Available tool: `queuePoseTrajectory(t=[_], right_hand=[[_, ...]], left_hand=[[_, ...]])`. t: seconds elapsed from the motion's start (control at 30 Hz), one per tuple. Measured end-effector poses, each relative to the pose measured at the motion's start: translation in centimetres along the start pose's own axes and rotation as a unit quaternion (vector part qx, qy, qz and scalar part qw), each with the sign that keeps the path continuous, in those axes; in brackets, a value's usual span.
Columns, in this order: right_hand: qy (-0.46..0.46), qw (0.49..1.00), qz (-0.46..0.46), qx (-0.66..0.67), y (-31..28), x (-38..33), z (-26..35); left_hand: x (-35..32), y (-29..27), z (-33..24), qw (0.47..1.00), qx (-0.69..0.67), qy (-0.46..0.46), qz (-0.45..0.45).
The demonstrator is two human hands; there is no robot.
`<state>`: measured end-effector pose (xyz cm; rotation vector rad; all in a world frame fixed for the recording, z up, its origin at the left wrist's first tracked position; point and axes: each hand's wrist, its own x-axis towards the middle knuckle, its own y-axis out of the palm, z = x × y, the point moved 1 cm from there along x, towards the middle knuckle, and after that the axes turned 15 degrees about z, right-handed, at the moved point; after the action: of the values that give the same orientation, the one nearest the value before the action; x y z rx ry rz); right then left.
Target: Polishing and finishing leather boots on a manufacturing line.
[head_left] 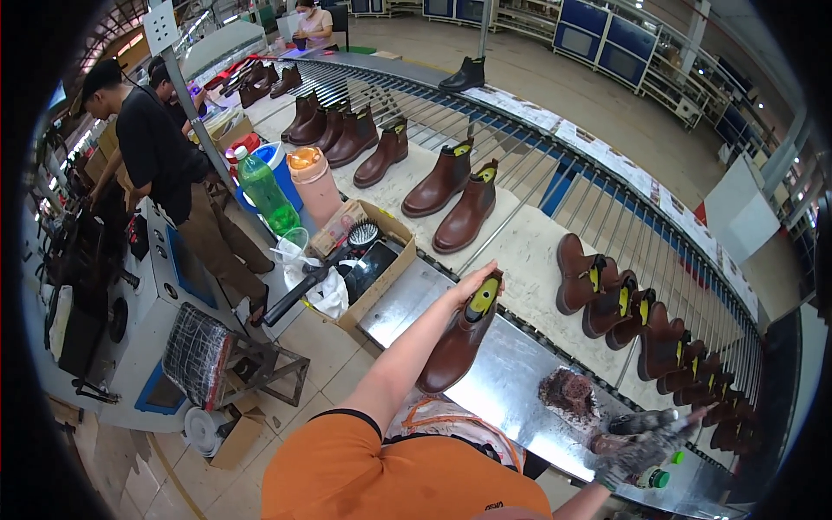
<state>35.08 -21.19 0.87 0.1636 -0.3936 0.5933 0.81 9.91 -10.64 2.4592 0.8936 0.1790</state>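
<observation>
My left hand (478,282) grips a brown ankle boot (455,351) by the back of its top opening. The boot stands over the metal ledge in front of me, toe toward my body, and its yellow-green insole shows inside. My right hand (637,455), in a stained grey glove, is low at the right over the ledge. Its fingers look stretched out, somewhat blurred, with no held thing visible. Beside it lie a dark bristly item (641,421), perhaps a brush, and a bottle with a green cap (659,477). A brown-stained cloth wad (568,397) rests to its left.
Beyond the ledge, a roller conveyor (520,173) carries brown boots (468,208) and a tight row of boots (663,347) at right. A cardboard box (381,286) with a hairbrush (363,234), a green bottle (264,191) and a pink jug (316,186) stand left. Co-workers (160,147) stand further left.
</observation>
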Motion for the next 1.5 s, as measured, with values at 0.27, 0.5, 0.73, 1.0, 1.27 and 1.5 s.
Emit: queuePoseTrajectory(t=[0.27, 0.5, 0.73, 1.0, 1.27, 1.5], right_hand=[[0.144, 0.974, 0.148, 0.09, 8.7, -5.9, 5.4], [0.307, 0.919, 0.217, 0.118, 8.0, -13.6, 0.6], [0.31, 0.919, 0.231, 0.078, 4.5, -16.2, -3.0], [0.254, 0.913, 0.317, 0.027, 4.6, -15.2, -1.8], [0.33, 0.862, 0.381, 0.053, 4.4, -11.7, 0.8], [-0.055, 0.818, 0.546, -0.174, 8.8, -4.6, 7.8]], left_hand=[[-0.1, 0.2, -1.2, 0.997, 0.069, -0.033, -0.013], [0.1, 0.3, -1.2, 0.991, 0.114, -0.073, -0.018], [-1.2, 4.4, -3.8, 0.991, 0.131, 0.022, 0.032], [-5.5, 9.8, -9.7, 0.927, 0.205, 0.218, 0.225], [-6.0, 11.8, -8.8, 0.906, 0.203, 0.224, 0.297], [-5.6, 13.1, -8.3, 0.894, 0.203, 0.203, 0.345]])
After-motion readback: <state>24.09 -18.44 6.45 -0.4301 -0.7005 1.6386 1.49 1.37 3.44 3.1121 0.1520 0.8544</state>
